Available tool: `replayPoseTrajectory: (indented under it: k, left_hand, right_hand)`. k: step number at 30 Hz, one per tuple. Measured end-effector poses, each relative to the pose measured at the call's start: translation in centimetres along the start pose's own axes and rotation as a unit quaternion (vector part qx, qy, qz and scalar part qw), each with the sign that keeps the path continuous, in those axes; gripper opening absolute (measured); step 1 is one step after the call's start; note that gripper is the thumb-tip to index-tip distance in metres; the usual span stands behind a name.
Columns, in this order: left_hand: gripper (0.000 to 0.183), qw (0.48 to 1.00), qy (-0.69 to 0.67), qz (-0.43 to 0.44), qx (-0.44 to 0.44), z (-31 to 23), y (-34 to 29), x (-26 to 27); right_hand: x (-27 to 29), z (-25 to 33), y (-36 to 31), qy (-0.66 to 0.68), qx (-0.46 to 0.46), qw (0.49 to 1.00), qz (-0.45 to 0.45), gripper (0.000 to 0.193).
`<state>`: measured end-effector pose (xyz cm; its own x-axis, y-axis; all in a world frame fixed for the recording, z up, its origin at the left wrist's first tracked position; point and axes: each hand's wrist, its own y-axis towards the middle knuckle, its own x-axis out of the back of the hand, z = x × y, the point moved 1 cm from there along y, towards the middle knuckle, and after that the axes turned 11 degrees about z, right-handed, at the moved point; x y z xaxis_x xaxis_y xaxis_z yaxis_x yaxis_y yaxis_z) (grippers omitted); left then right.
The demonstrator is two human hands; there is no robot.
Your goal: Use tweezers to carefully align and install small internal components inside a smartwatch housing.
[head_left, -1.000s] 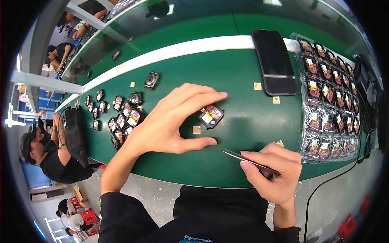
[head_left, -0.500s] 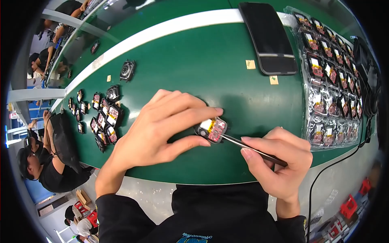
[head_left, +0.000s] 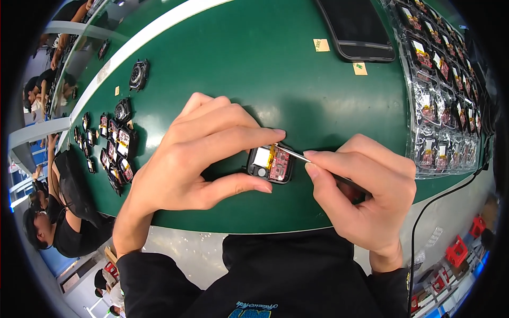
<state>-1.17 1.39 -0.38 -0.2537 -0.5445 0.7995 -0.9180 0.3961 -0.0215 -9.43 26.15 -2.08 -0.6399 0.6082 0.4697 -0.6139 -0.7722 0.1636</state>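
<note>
A small black watch-like case (head_left: 279, 168) lies face up on the green table, showing a red circuit board, a white block, yellow tape and a round silver part. My left hand (head_left: 199, 159) holds it from the left, index fingertip at the far edge and thumb at the near edge. Pinched between thumb and fingers of my right hand (head_left: 366, 191) are tweezers (head_left: 299, 156) with a dark handle and thin metal end. Their tip reaches the case's far edge beside my left index fingertip, which partly hides the contact.
Several similar cases (head_left: 123, 142) cluster on the left, with another black case (head_left: 139, 74) beyond them. A clear plastic tray (head_left: 416, 168) of opened cases stands at the right. A black flat device (head_left: 366, 32) and small tan squares (head_left: 321, 45) lie at the back. Other people sit far left.
The tweezer tip has moved from the case's right side up to its far edge. The case now lies turned more squarely, and the view has shifted, with my hands still around the case.
</note>
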Motion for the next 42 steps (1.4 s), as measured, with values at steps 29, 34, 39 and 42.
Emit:
replayPoseTrajectory:
  k: [29,34,39,42]
  left_hand:
    - [0.068,0.997,-0.074,0.018,-0.023,1.6,-0.1,0.7]
    - [0.068,0.997,-0.064,0.025,-0.027,1.6,0.1,0.8]
    - [0.067,0.998,-0.050,0.030,-0.033,1.5,0.2,0.8]
    - [0.069,0.997,-0.055,0.034,-0.029,1.4,0.1,0.8]
  right_hand:
    - [0.4,0.0,0.1,0.010,0.014,1.000,0.019,0.022]
    - [0.3,0.0,0.1,0.000,0.016,1.000,0.020,0.022]
    - [0.2,-0.1,0.0,-0.003,0.016,1.000,0.018,0.022]
    - [0.1,-0.2,0.0,-0.005,0.018,1.000,0.021,0.022]
